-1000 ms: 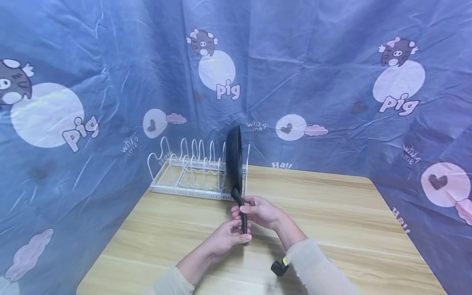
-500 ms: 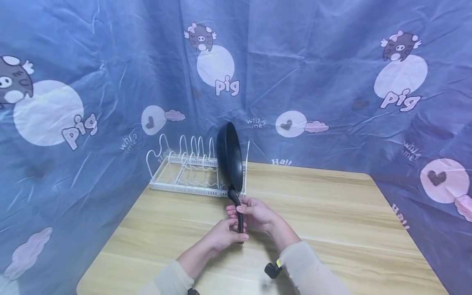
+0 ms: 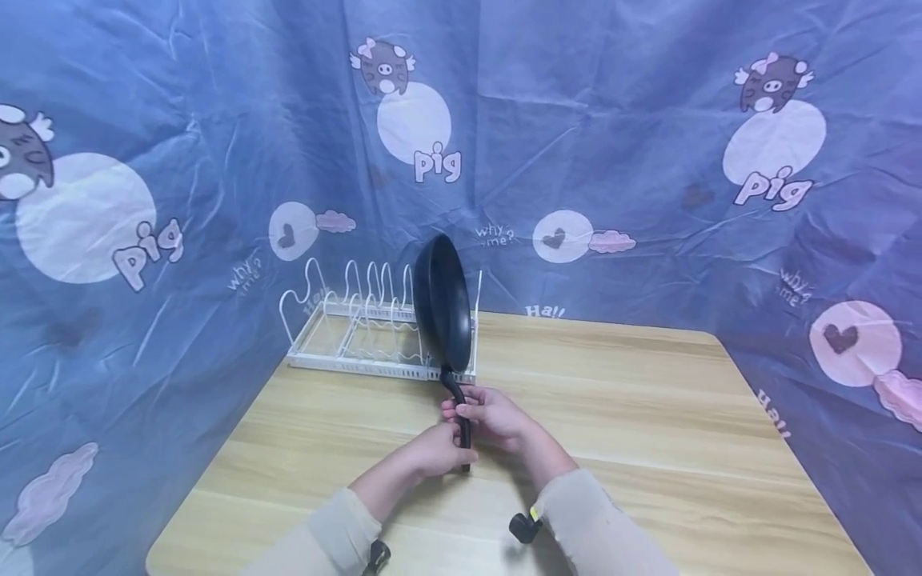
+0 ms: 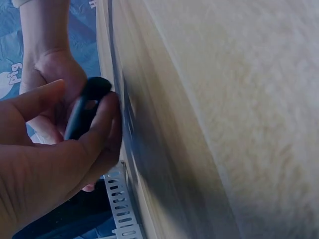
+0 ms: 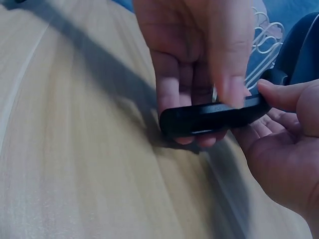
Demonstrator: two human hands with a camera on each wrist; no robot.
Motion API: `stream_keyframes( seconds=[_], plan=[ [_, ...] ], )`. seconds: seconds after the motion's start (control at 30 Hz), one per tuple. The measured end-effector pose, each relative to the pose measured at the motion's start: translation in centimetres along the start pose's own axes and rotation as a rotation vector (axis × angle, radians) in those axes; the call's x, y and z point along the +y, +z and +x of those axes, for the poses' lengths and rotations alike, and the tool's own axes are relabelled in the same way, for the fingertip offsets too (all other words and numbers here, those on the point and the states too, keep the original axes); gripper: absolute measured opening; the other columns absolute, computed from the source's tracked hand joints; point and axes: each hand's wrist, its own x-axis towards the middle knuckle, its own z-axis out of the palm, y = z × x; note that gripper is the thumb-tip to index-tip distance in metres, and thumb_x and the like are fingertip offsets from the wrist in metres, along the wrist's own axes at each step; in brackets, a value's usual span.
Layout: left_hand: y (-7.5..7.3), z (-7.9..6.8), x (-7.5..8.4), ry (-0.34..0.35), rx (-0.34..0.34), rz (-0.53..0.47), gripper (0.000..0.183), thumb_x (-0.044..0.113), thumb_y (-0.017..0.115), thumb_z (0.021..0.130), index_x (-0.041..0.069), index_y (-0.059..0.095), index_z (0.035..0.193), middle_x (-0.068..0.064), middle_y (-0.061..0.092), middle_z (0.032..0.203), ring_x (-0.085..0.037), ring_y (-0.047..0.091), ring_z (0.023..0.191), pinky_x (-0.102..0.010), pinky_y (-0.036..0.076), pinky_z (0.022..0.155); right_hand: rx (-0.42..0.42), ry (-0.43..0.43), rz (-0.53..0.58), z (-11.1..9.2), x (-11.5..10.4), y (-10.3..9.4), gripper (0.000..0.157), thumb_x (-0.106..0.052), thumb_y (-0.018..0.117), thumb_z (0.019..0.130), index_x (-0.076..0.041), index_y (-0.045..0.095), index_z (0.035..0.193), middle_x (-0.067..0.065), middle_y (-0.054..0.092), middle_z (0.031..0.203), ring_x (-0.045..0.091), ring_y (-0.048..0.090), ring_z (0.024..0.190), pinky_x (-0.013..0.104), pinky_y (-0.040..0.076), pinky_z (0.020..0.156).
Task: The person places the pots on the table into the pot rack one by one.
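A black frying pan [image 3: 450, 312] stands on edge at the right end of the white wire rack [image 3: 389, 370], its top leaning left and its inner face turned to the right. Toward me its black handle [image 5: 199, 122] slopes down. My left hand [image 3: 432, 452] grips the handle near its free end, thumb on one side and fingers on the other. Farther up, closer to the pan body, my right hand [image 3: 499, 418] pinches the handle between thumb and fingers. The pan hides part of the rack's right end.
The rack's upright wire loops [image 3: 370, 284] rise to the left of the pan. Wood-grain table [image 3: 612, 416] lies under everything. A blue printed curtain [image 3: 619, 144] closes off the back and sides. Small black devices hang by both sleeves, one a camera-like piece [image 3: 524, 528] at the right.
The pan has turned from nearly edge-on, showing more of its inner face, and its top has tipped left. Both hands keep their hold on the handle and have shifted slightly left in view.
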Motion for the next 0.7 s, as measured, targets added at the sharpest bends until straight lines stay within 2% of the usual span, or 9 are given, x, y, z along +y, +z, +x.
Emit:
stream_keyframes(
  seconds=[0.1, 0.3, 0.43, 0.5, 0.57, 0.63, 0.7],
  plan=[
    [0.0, -0.2, 0.1, -0.029, -0.005, -0.023, 0.041, 0.011, 0.078, 0.093, -0.01, 0.064, 0.127, -0.015, 0.07, 0.11, -0.027, 0.062, 0.103, -0.036, 0.052, 0.088, 0.021, 0.002, -0.013, 0.2, 0.3, 0.1, 0.064, 0.005, 0.051, 0.107, 0.013, 0.023, 0.164, 0.002, 0.075, 0.118, 0.011, 0.074, 0.107, 0.03, 0.066, 0.093],
    [0.0, -0.3, 0.4, -0.038, 0.01, -0.017, 0.043, 0.016, 0.077, 0.095, -0.009, 0.064, 0.128, -0.019, 0.07, 0.12, -0.032, 0.063, 0.113, -0.048, 0.054, 0.099, 0.027, -0.004, -0.016, 0.4, 0.5, -0.2, 0.063, 0.005, 0.051, 0.107, 0.013, 0.024, 0.163, 0.003, 0.074, 0.118, 0.012, 0.074, 0.108, 0.029, 0.066, 0.094],
    [-0.1, -0.6, 0.3, -0.017, 0.014, 0.048, 0.037, 0.02, 0.076, 0.097, -0.005, 0.066, 0.123, -0.017, 0.072, 0.113, -0.029, 0.064, 0.106, -0.044, 0.054, 0.092, 0.086, -0.007, -0.095, 0.3, 0.4, 0.2, 0.053, 0.003, 0.054, 0.107, 0.017, 0.035, 0.155, 0.007, 0.074, 0.114, 0.012, 0.074, 0.103, 0.03, 0.067, 0.093],
    [-0.2, -1.0, 0.3, 0.026, 0.007, 0.138, 0.039, 0.021, 0.075, 0.098, -0.004, 0.065, 0.126, -0.015, 0.073, 0.109, -0.028, 0.065, 0.101, -0.044, 0.055, 0.088, 0.162, -0.01, -0.238, 0.0, 0.1, 0.9, 0.046, 0.001, 0.059, 0.106, 0.016, 0.047, 0.148, 0.01, 0.075, 0.109, 0.013, 0.075, 0.097, 0.031, 0.067, 0.091],
    [-0.3, -1.5, 0.4, 0.074, 0.005, 0.263, 0.041, 0.022, 0.074, 0.099, -0.004, 0.063, 0.13, -0.016, 0.074, 0.108, -0.03, 0.068, 0.1, -0.047, 0.058, 0.088, 0.232, -0.026, -0.481, -0.4, -0.4, 1.7, 0.04, -0.003, 0.064, 0.104, 0.014, 0.058, 0.14, 0.014, 0.078, 0.105, 0.018, 0.076, 0.094, 0.035, 0.067, 0.091],
    [-0.4, -2.2, 0.6, 0.117, 0.028, 0.412, 0.052, 0.025, 0.072, 0.101, -0.004, 0.058, 0.141, -0.019, 0.074, 0.119, -0.034, 0.071, 0.111, -0.052, 0.06, 0.099, 0.296, -0.029, -0.779, -1.1, -1.1, 2.6, 0.039, -0.011, 0.069, 0.103, 0.007, 0.065, 0.138, 0.017, 0.081, 0.106, 0.025, 0.078, 0.096, 0.042, 0.066, 0.093],
    [-0.5, -2.9, 0.9, 0.135, 0.062, 0.529, 0.062, 0.029, 0.072, 0.102, -0.004, 0.053, 0.15, -0.024, 0.07, 0.134, -0.04, 0.068, 0.126, -0.056, 0.056, 0.111, 0.328, -0.035, -1.038, -2.0, -2.0, 3.4, 0.043, -0.018, 0.07, 0.103, 0.003, 0.067, 0.14, 0.021, 0.081, 0.115, 0.035, 0.078, 0.108, 0.051, 0.063, 0.1]
  ],
)
